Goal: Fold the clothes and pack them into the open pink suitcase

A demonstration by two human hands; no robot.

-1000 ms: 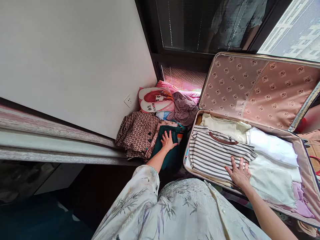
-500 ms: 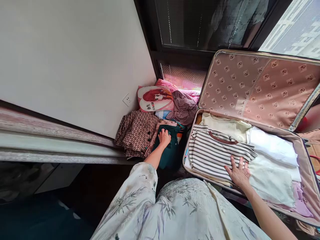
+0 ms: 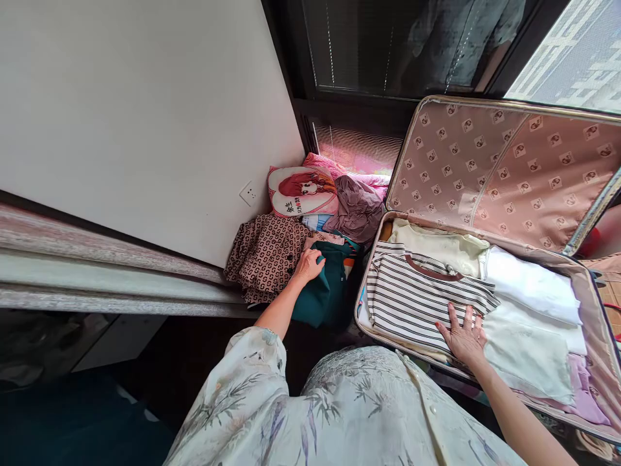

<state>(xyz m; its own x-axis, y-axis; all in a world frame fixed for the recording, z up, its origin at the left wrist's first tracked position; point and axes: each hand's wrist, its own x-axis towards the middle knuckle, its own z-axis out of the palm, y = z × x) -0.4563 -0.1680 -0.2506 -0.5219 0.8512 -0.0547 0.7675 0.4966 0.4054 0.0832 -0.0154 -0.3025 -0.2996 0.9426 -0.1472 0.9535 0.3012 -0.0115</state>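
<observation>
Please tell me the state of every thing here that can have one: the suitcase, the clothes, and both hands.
suitcase: open, lid raised
striped shirt: folded, flat in the suitcase
white clothes: folded, packed beside it
green garment: folded, outside the suitcase
patterned brown garment: lying loose beside it
left hand: fingers curled on the green garment's edge
right hand: open, flat on the striped shirt

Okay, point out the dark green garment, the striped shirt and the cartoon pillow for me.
dark green garment [image 3: 326, 285], head view, on its folded upper face beside the left hand.
striped shirt [image 3: 412, 294], head view, middle of the chest panel.
cartoon pillow [image 3: 301, 191], head view, on the printed face.
</observation>
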